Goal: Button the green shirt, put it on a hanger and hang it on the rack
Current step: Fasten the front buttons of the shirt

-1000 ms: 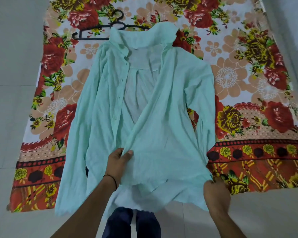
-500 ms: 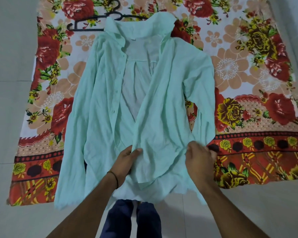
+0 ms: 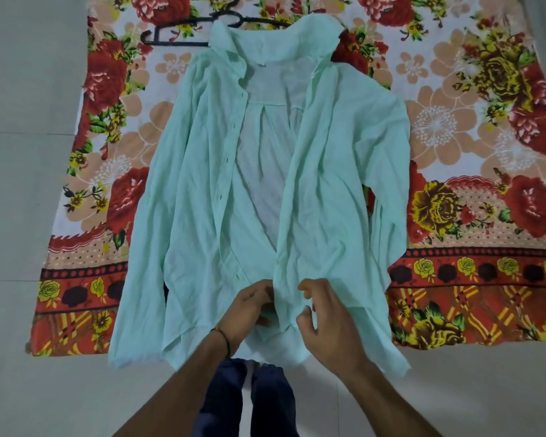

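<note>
A green shirt [image 3: 344,152] lies unbuttoned on a floral sheet [image 3: 486,121], its collar at the far edge over a black hanger [image 3: 183,36]. Near the hem, the left hand [image 3: 249,305] grips one front edge and the right hand [image 3: 328,316] pinches the other. Uneven edges risk mismatched buttons.

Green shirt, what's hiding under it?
The green shirt lies on a flowered sheet, which shows on both sides. A black hanger pokes out from under the collar, and part of it is covered. Anything else beneath the cloth cannot be seen.
</note>
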